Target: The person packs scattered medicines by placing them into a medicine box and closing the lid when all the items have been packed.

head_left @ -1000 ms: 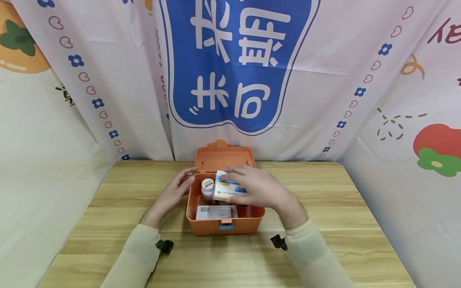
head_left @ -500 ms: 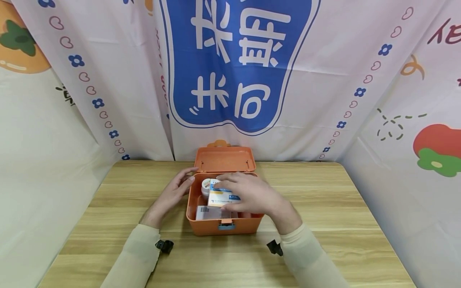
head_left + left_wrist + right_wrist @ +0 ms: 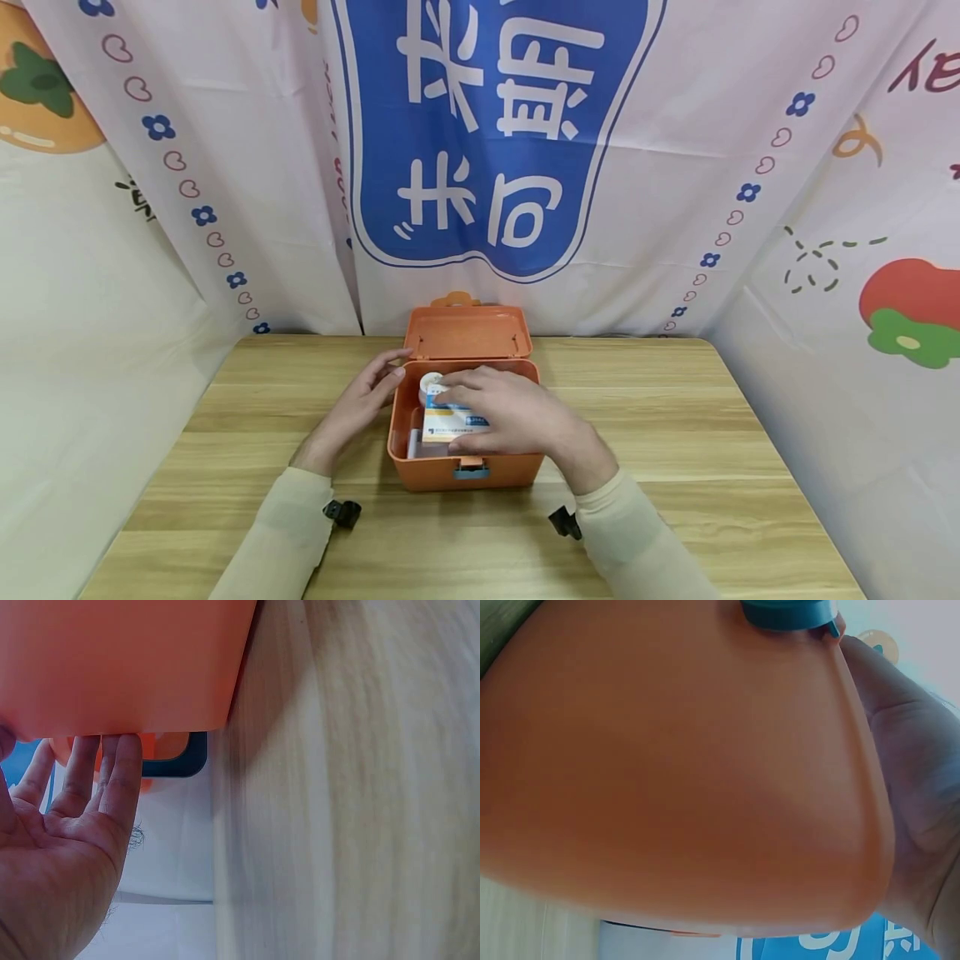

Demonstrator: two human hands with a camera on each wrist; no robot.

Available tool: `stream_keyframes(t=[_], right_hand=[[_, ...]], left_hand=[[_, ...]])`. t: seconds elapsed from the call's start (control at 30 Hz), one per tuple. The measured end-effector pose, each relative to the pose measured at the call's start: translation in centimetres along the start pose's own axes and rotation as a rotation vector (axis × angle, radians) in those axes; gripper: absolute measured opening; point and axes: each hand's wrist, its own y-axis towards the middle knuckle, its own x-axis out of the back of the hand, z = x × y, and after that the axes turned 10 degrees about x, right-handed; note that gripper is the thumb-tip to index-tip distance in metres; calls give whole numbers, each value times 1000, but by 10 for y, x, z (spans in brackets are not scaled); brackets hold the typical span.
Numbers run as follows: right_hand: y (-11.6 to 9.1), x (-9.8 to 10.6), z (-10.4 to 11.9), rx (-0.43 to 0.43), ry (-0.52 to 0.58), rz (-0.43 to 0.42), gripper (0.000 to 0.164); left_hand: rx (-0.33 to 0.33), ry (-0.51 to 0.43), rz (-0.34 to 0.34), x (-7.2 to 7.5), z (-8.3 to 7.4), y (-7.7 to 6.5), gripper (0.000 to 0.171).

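Observation:
A white, blue and yellow medicine box (image 3: 447,423) is pinched in my right hand (image 3: 513,417), fingers across its top and thumb toward the front. It is down inside the orange storage box (image 3: 420,477), whose lid (image 3: 468,333) is tipped back. Behind the medicine box, a white bottle (image 3: 431,380) stands at the left. A pale carton (image 3: 414,447) lies at the front, mostly covered. My left hand (image 3: 360,406) touches the storage box's left side near the back, its fingers fairly straight; in the left wrist view the fingertips go out of sight behind the orange wall (image 3: 127,667).
The storage box stands on a wooden table (image 3: 300,400), close to the hanging printed cloth (image 3: 622,250). A blue-grey latch (image 3: 471,473) sits on its front. In the left wrist view a dark handle (image 3: 184,761) shows beyond the wall.
My right hand has moved the medicine box toward the front left and lower into the storage box, covering more of the pale carton. My left hand has stayed in place.

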Motion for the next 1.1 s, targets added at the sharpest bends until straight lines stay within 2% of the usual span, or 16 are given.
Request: stream_keyframes(t=[0.4,0.8,1.1], right_hand=[[7,-7,3,78,-76,-13,62],[13,-13,6,55,-125,17,65],[19,-17,7,66,-70,28,61]], left_hand=[[-1,-5,6,0,-1,-1,53],[2,-3,12,1,-1,-2,54],[-9,-1,13,1,0,-1,53]])
